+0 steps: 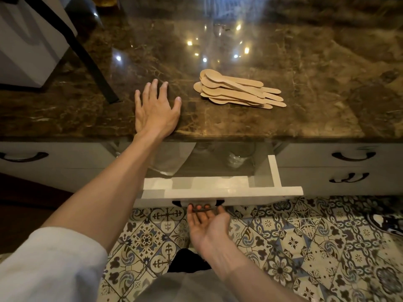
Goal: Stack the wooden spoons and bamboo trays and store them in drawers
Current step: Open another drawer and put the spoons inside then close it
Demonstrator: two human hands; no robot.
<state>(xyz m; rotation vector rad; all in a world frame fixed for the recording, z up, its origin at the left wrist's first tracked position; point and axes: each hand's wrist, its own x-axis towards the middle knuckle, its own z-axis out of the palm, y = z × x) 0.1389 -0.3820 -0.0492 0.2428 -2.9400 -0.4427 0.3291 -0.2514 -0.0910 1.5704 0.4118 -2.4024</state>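
1. My right hand (207, 225), palm up, curls its fingers round the handle (197, 207) of the open drawer (231, 190).
2. My left hand (156, 107) lies flat on the countertop (305, 118) above the drawer, with the fingers spread.
3. The wooden spoons (237, 90) are piled on the countertop behind the drawer, apart from my left hand.
4. Inside the drawer are a glass jar (236, 159) and a pale bag (174, 155).

One spoon pile (235, 90), one open drawer (229, 189)
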